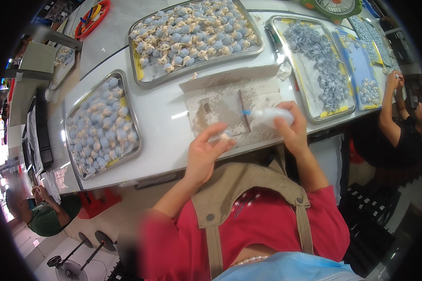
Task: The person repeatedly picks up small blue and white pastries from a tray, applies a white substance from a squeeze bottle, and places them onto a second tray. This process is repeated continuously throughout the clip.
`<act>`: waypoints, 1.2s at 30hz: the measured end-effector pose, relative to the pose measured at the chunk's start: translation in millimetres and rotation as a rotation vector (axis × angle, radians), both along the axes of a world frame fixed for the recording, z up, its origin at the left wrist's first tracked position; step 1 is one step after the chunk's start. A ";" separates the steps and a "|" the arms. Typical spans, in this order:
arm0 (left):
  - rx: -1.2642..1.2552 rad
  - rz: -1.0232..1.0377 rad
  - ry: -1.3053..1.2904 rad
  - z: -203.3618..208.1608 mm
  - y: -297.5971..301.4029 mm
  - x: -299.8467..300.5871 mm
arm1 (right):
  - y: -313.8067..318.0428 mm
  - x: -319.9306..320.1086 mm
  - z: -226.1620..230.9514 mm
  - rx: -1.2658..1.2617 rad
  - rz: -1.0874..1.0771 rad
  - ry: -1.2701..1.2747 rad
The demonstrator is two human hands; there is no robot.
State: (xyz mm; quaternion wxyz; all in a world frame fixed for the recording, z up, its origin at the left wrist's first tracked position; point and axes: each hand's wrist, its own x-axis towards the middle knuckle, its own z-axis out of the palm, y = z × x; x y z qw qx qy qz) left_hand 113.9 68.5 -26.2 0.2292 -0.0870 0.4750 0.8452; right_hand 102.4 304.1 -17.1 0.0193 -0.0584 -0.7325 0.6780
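Note:
My right hand (291, 129) is wrapped round a white squeeze bottle (273, 116), tilted so that its blue nozzle points left. Left of it, my left hand (205, 152) pinches a small pale piece (225, 136) between thumb and fingertips; its details are too small to make out. Nozzle and piece are apart. Both hands are above the near edge of a stained, opened-out cardboard sheet (262, 89). A thin brown stick (244, 110) lies across the sheet.
Metal trays of small blue-and-cream figures stand at the left (138, 147) and back (136, 70). A tray of grey-blue cup-shaped pieces (330, 70) is at the right, beside a blue tray (349, 51). A green fan (335, 7) stands behind. Co-workers sit on both sides.

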 end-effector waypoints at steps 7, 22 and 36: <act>-0.124 -0.030 0.076 2.8 2.5 7.3 | -4.4 10.3 24.1 0.426 0.097 0.396; -0.256 0.009 0.291 1.3 1.5 12.3 | -22.9 13.8 43.0 0.718 0.146 0.576; -0.149 0.021 0.107 3.1 3.8 10.8 | -16.1 13.5 38.3 0.630 0.090 0.507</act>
